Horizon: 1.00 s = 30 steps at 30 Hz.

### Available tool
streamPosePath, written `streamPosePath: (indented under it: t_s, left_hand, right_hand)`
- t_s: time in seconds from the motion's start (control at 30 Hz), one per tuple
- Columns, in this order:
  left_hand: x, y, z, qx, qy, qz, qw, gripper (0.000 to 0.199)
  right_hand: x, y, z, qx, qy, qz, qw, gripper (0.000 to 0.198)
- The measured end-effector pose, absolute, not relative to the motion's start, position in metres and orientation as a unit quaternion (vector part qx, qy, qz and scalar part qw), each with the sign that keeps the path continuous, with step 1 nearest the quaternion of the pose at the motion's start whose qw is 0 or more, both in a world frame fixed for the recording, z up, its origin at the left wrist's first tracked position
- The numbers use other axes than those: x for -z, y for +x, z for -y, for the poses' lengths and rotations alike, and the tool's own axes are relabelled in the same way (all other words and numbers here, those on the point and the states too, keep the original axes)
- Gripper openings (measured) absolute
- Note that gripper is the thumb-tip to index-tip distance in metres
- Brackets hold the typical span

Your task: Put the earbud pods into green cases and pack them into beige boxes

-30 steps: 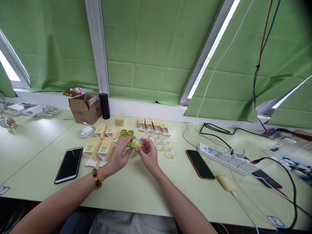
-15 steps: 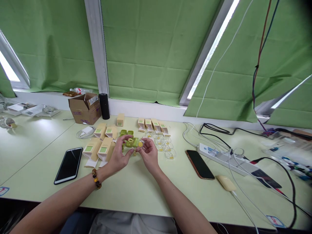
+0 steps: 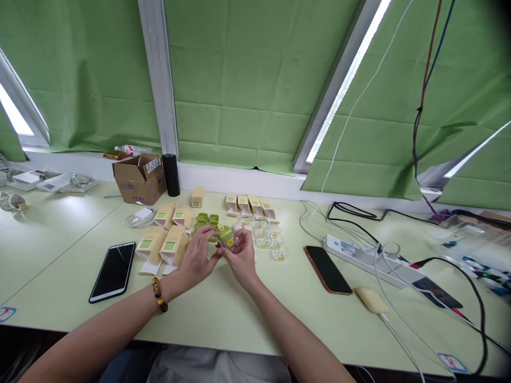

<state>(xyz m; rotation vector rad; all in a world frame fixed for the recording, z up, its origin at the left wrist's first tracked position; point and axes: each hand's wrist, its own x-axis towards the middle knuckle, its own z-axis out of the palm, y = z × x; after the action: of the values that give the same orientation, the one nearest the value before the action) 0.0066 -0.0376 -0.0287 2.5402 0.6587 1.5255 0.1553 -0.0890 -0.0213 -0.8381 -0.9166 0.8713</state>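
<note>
Between my two hands is a small green plastic lid with a loop (image 3: 225,232), sitting against a clear plastic shell (image 3: 230,243) that bears a yellow round sticker. My left hand (image 3: 202,252) grips the green lid from the left, its thumb low near the shell. From the right, the fingers of my right hand (image 3: 241,258) close around the clear shell. Whether the two parts are fully joined I cannot tell. Just behind my left hand stand several green square pieces (image 3: 203,217), partly hidden by it. Several more clear shells (image 3: 278,252) with yellow stickers lie to the right.
Small tan boxes (image 3: 172,244) with green windows stand on the left and along the back. Phones lie on either side, a black one (image 3: 113,272) left and another (image 3: 328,269) right. A power strip (image 3: 361,259) with tangled cables occupies the right; a cardboard box (image 3: 139,181) stands back left.
The green lid has tilted more upright and shifted slightly right, against the clear shell. My left hand has turned over it, and my hands are closer together.
</note>
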Motion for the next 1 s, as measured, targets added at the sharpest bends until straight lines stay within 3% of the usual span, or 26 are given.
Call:
streamPosePath:
  t_s: [0.23,0.4,0.6,1.0]
  left_hand:
    - [0.030,0.006,0.035,-0.511,0.829,-0.216,0.075,0.046]
    - [0.028,0.007,0.034,-0.532,0.809,-0.215,0.126,0.044]
    - [0.028,0.008,0.031,-0.540,0.792,-0.228,0.172,0.042]
    - [0.031,0.007,0.030,-0.523,0.795,-0.231,0.201,0.040]
  right_hand:
    - [0.029,0.154,0.088,-0.396,-0.369,0.436,0.719,0.069]
    - [0.018,0.158,0.099,-0.388,-0.335,0.490,0.705,0.054]
    - [0.012,0.163,0.104,-0.373,-0.342,0.511,0.695,0.062]
    - [0.011,0.163,0.100,-0.368,-0.351,0.520,0.686,0.046]
